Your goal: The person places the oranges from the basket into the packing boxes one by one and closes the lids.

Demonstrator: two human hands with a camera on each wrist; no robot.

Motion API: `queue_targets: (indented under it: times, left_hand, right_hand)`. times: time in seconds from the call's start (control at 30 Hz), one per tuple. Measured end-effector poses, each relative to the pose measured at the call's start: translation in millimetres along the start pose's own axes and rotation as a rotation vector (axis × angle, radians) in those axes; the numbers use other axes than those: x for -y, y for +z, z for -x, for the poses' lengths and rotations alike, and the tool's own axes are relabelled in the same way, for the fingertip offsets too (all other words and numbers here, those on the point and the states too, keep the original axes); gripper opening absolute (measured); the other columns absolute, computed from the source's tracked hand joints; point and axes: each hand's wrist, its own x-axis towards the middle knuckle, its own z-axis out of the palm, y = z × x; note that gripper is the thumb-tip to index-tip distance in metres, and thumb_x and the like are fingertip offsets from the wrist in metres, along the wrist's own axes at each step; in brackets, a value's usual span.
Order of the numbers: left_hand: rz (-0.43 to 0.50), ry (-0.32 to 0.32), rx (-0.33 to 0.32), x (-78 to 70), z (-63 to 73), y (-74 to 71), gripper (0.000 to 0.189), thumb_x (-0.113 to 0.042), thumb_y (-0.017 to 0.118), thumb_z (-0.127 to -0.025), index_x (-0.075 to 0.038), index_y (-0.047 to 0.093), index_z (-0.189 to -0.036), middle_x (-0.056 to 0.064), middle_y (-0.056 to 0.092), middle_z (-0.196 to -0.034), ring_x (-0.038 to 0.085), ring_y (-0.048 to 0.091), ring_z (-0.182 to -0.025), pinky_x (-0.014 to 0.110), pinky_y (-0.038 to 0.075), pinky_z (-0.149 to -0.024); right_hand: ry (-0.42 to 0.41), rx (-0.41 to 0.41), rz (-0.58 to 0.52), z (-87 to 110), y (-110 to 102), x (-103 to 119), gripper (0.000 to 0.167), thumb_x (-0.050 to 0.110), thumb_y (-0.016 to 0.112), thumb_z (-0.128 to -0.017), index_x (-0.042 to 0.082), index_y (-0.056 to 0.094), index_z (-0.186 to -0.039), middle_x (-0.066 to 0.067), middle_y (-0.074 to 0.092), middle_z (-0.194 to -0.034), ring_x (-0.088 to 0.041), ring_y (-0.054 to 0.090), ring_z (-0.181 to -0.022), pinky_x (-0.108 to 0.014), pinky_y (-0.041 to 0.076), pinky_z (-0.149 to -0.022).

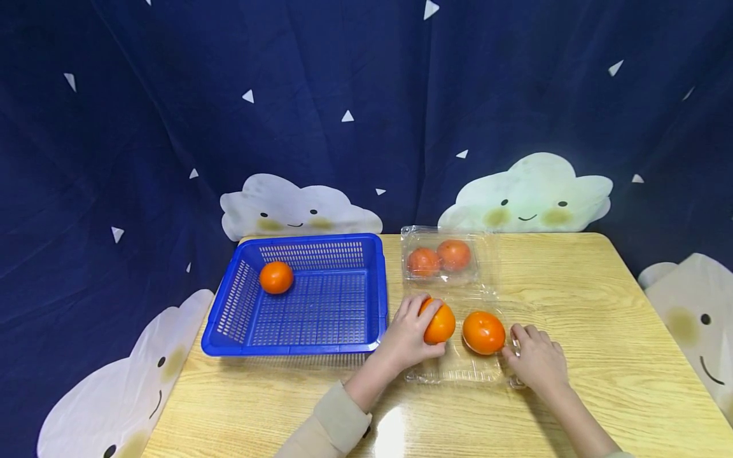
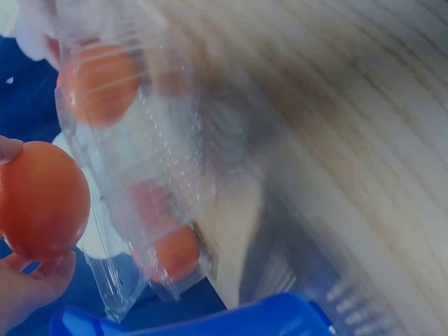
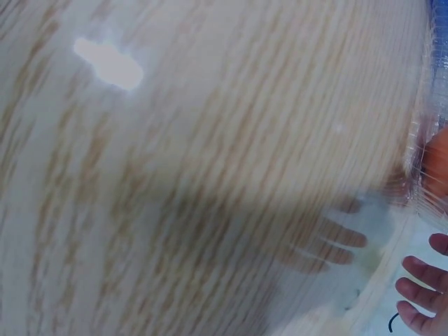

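Note:
My left hand (image 1: 409, 334) grips a round, glossy orange fruit (image 1: 441, 323) over the front part of an open clear plastic clamshell box (image 1: 458, 372). In the left wrist view, fingertips and thumb lie on opposite sides of that held fruit (image 2: 45, 203). Beside it, a second orange fruit (image 1: 483, 333) sits in the box. At the box's right edge is my right hand (image 1: 538, 359), its fingers loosely bent and touching or very near the plastic. The right wrist view shows those fingers (image 3: 420, 287) spread apart with no fruit among them.
A blue plastic basket (image 1: 378, 292) with one orange fruit (image 1: 277, 278) in its back left corner stands on the left. Behind the hands, two more fruits (image 1: 454, 254) show through clear plastic. The wooden table (image 1: 607, 318) extends to the right; a dark blue cloud-patterned curtain hangs behind.

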Motion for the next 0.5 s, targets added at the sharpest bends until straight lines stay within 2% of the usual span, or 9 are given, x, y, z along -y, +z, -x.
queue_targets:
  times: [0.23,0.5]
  left_hand:
    - [-0.059,0.076,0.038,-4.8,1.1,11.7,0.069,-0.042,0.073,-0.065,-0.019,0.047,-0.125,0.008,0.044,-0.124,0.022,0.043,-0.109,0.032,0.042,-0.092]
    - [-0.069,0.090,0.121,-12.0,5.2,22.9,0.070,-0.043,0.073,-0.067,-0.019,0.048,-0.128,0.008,0.045,-0.125,0.022,0.045,-0.110,0.029,0.044,-0.089]
  right_hand:
    - [0.001,-0.003,-0.004,-0.4,0,0,0.038,0.031,0.060,-0.080,0.004,0.052,-0.106,-0.024,0.052,-0.108,-0.044,0.049,-0.095,-0.058,0.038,-0.073]
    - [0.001,0.002,-0.006,-0.6,1,-1,0.039,0.031,0.060,-0.080,0.004,0.052,-0.108,-0.025,0.052,-0.110,-0.044,0.049,-0.096,-0.059,0.038,-0.074]
